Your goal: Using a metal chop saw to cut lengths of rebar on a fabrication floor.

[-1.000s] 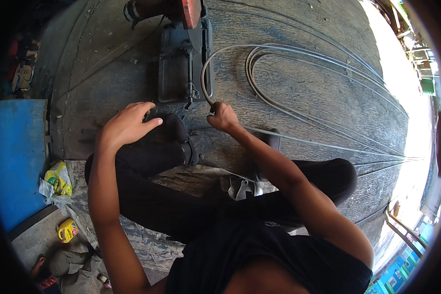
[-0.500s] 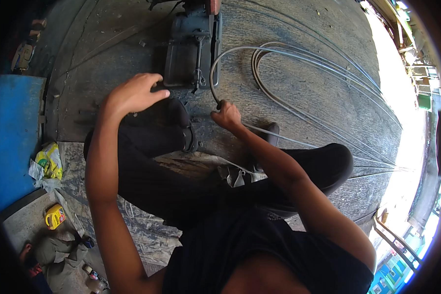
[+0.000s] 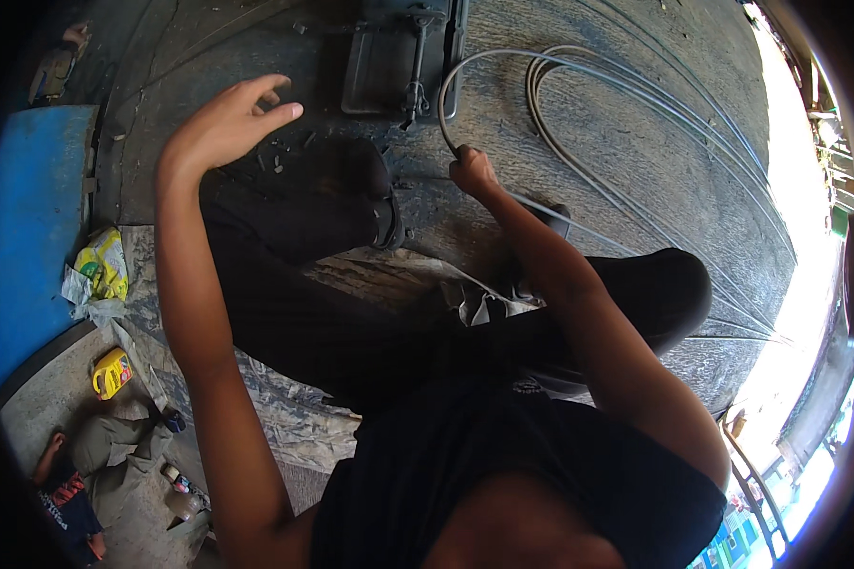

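My left hand [image 3: 237, 119] is raised over the floor to the left of a dark metal machine [image 3: 389, 71], fingers curved and apart, holding nothing. Closed in a fist, my right hand [image 3: 474, 174] grips a long grey metal rod [image 3: 446, 100] just below the machine's right side. From that fist the rod curves up and over to the right, joining a looped bundle of similar rods [image 3: 541, 95]. What the fist hides of the rod cannot be seen. Small dark cut-looking pieces [image 3: 278, 161] lie on the floor near my left hand.
My legs in black trousers [image 3: 294, 228] are folded on a worn sheet [image 3: 304, 427]. A blue panel [image 3: 33, 237] stands at left, with a yellow-green bag [image 3: 104, 266] and a yellow container [image 3: 112, 374] nearby. Another person [image 3: 104, 455] is at lower left.
The whole view has shifted, so the machine and rods appear higher and farther right. My left hand has moved left, away from the machine. The right hand keeps its grip on the rod.
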Motion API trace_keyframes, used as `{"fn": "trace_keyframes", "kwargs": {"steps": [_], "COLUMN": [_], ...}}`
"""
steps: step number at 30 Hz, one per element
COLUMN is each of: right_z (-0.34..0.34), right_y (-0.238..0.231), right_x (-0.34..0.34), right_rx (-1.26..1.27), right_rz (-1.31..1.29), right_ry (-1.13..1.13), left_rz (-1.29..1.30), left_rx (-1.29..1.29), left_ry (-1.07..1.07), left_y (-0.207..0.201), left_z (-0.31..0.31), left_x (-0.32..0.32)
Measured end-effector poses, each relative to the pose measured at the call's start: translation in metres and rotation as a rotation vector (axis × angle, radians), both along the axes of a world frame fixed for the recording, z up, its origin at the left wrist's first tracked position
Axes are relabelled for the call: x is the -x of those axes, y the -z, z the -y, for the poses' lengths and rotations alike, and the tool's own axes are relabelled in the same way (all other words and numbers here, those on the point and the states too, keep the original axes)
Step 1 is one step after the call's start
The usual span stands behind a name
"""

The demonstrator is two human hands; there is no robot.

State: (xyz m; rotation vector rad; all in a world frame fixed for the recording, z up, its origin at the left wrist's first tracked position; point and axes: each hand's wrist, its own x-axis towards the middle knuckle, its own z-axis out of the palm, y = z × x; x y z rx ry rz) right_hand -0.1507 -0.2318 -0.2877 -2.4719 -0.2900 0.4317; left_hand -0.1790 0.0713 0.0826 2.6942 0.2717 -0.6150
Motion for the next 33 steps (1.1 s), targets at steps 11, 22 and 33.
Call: {"fn": "trace_keyframes", "kwargs": {"steps": [11, 22, 33], "right_z": [-0.028, -0.034, -0.073], "right_y": [0.004, 0.036, 0.052], "right_x": [0.037, 0.077, 0.068], "right_rx": [0.22, 0.292, 0.097], "right_rz": [0.282, -0.338, -0.105], "right_ry": [-0.507, -0.79, -0.529], "left_rz": [0.052, -0.03, -0.066], "left_rx": [0.004, -0.009, 0.053], "left_ry": [0.023, -0.047, -0.237], "left_y": [-0.013, 0.017, 0.022], "left_z": [0.002, -0.041, -0.098], "left_x": [0.008, -0.004, 0.036]}}
